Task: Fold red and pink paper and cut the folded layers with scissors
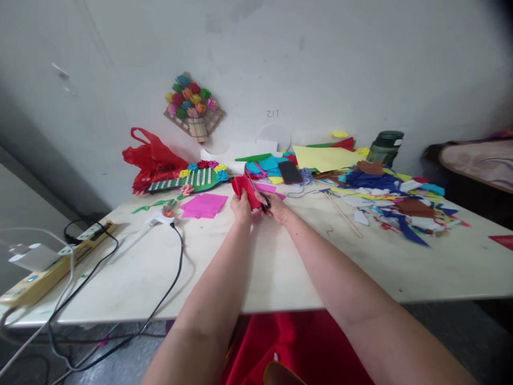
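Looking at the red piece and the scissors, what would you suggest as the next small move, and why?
I would probably make one short, careful snip in the red piece: the left hand holds it, and the right hand holds the scissors, whose blades overlap it in this view. Whether the blades are open is hard to tell.

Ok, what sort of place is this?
Probably a handicraft corner in a plain room: scissors and a red sheet in hand, coloured scraps heaped on the table, a handmade-looking bouquet on the wall.
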